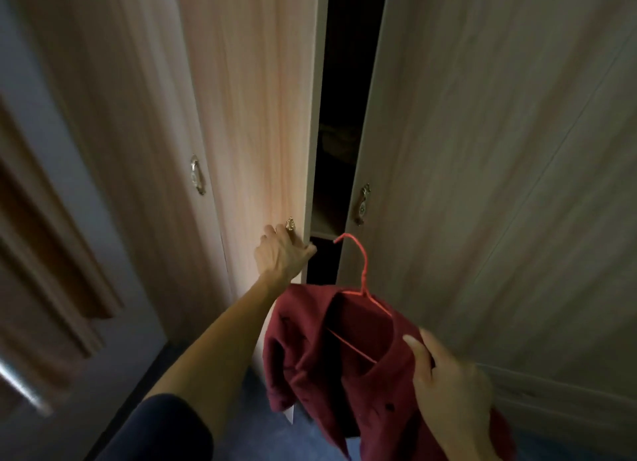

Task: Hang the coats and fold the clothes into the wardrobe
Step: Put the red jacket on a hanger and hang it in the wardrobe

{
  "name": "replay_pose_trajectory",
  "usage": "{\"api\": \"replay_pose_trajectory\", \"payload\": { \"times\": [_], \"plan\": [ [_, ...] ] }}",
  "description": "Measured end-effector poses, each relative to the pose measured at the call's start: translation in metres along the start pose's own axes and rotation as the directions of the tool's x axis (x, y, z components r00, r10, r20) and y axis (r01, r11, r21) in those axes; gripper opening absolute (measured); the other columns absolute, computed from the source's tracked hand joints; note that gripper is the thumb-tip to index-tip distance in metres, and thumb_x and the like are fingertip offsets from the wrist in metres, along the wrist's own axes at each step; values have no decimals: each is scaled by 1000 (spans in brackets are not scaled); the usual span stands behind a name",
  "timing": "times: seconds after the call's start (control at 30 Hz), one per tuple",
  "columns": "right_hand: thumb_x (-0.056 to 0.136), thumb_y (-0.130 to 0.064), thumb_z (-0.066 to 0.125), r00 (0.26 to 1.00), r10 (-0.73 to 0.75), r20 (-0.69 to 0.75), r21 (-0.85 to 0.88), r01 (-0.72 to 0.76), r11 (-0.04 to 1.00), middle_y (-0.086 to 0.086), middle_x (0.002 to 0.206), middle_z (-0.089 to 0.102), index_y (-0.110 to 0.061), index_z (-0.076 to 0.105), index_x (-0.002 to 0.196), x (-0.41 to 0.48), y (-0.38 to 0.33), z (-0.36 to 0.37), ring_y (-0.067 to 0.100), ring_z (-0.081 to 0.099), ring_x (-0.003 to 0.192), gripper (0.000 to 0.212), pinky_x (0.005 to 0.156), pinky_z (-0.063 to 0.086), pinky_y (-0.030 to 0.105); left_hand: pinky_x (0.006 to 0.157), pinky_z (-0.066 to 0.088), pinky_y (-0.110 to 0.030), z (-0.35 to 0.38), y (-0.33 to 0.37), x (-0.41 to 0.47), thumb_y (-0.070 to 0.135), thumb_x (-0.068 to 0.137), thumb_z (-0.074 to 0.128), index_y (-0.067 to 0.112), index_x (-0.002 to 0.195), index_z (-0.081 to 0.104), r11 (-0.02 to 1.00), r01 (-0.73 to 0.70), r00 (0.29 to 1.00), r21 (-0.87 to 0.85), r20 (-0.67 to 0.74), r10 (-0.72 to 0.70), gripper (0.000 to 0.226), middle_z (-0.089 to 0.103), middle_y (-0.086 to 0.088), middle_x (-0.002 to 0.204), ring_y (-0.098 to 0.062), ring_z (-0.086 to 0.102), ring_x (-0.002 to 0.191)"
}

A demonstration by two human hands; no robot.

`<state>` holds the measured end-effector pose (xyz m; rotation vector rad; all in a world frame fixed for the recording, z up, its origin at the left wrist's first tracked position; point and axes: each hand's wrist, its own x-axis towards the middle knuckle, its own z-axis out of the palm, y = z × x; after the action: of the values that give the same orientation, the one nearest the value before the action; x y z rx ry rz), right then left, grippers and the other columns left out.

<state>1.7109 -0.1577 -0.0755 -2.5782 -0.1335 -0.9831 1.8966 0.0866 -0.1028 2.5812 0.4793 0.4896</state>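
A dark red coat [320, 364] hangs on a thin red wire hanger [362, 271], low in the middle of the head view. My right hand [451, 391] grips the coat's shoulder and holds it up in front of the wardrobe. My left hand [282, 253] is wrapped around the edge of the left wardrobe door [248, 115], just below its brass handle [290, 224]. That door stands slightly ajar, showing a narrow dark gap [344, 115] with a shelf faintly visible inside. The hanger's hook points toward the gap.
The right wardrobe door [499, 150] is shut and carries a brass handle [362, 203]. Another handle [197, 174] sits on the wardrobe panel further left. A room door [41, 253] stands at far left. Blue carpet [248, 409] covers the floor below.
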Motion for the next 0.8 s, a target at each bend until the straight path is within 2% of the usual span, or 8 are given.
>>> {"api": "replay_pose_trajectory", "payload": {
  "times": [0.07,0.13,0.2,0.27,0.37,0.53,0.67,0.8],
  "plan": [
    [78,-40,47,1000,15,9,27,-15,1000,15,53,65,-11,77,79,-5,-4,-9,34,57,36,42,34,43,32,83,43,-48,-7,-6,-9,53,66,60,9,111,43,1000,-12,996,15,-84,14,65,45,-10,106,-31,51,96],
    [78,-38,56,999,9,39,55,-11,998,10,51,64,-11,76,78,-8,-8,-18,30,57,35,33,35,39,26,99,31,-57,-18,-15,-20,50,64,65,14,123,29,998,-12,992,61,-121,19,78,39,-14,125,-33,42,115],
    [75,-28,77,999,10,51,77,-14,997,4,47,61,-13,75,78,-12,-13,-25,27,56,35,16,41,31,21,105,22,-60,-31,-29,-30,49,67,68,17,130,17,992,-39,992,118,-118,53,87,29,-17,138,-35,33,127],
    [71,-21,82,997,13,71,91,-20,996,3,44,60,-12,75,80,-15,-21,-30,27,55,34,14,43,29,20,108,19,-60,-46,-47,-38,49,67,67,14,135,18,987,-56,988,151,-131,76,92,26,-19,142,-35,28,131],
    [74,-20,79,997,-27,70,91,21,996,5,45,61,-11,75,84,-20,-39,-30,27,56,34,14,38,33,21,109,19,-57,-65,-75,-47,47,65,66,12,135,22,987,-41,986,153,-151,65,90,26,-19,141,-35,25,132],
    [78,-20,71,998,-31,62,172,20,985,2,47,61,-8,74,88,-27,-72,-30,21,56,36,16,44,28,13,108,20,-57,-100,-128,-58,35,67,60,13,128,27,996,-19,980,93,-193,37,72,32,-13,130,-34,33,123],
    [84,-23,64,999,-37,10,199,34,979,5,48,61,-6,72,91,-32,-103,-30,23,56,37,21,43,35,21,100,27,-58,-126,-173,-59,33,83,34,13,118,35,1000,-1,952,25,-307,9,40,41,-14,117,-36,44,110],
    [90,-29,61,1000,-2,-27,207,8,978,11,58,66,-7,71,95,-44,-138,-31,31,62,49,25,47,49,32,99,32,-56,-153,-215,-57,23,84,47,9,123,33,999,33,945,41,-328,-17,43,43,-20,118,-40,45,109]
  ]
}}
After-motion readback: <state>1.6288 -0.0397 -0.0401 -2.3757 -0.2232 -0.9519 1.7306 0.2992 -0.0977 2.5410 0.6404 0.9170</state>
